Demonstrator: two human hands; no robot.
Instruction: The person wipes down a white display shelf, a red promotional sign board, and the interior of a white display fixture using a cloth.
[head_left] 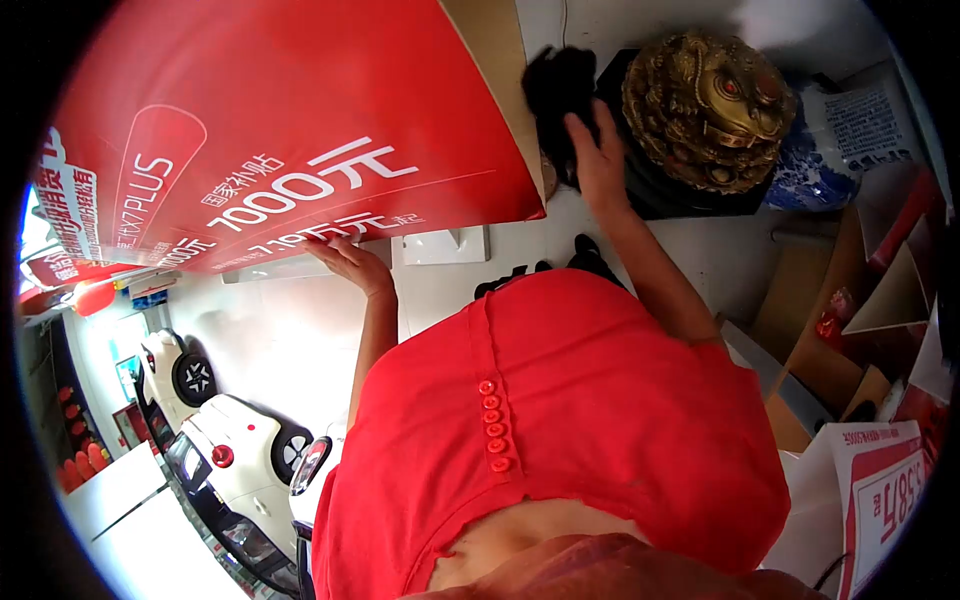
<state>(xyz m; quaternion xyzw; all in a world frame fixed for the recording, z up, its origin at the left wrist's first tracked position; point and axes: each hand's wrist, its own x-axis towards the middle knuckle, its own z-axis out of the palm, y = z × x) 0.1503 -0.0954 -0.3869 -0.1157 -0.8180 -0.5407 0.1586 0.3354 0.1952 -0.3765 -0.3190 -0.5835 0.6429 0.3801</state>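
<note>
Several white cars — on pale floor — stand beyond a red panel.

The person wears a bright red top in soft, matte fabric that creases lightly across the front. A narrow placket runs down its middle, edged by raised seams. Six small, round, glossy red buttons sit in a close row on the part of it nearest the neck, matching the cloth. The neckline is wide and curved, with an uneven, slightly wavy edge. The sleeves are short, leaving both forearms bare down to the left hand and the right hand, which are bare too. Beyond the hem, dark footwear is partly visible, its details too small to tell.
</note>
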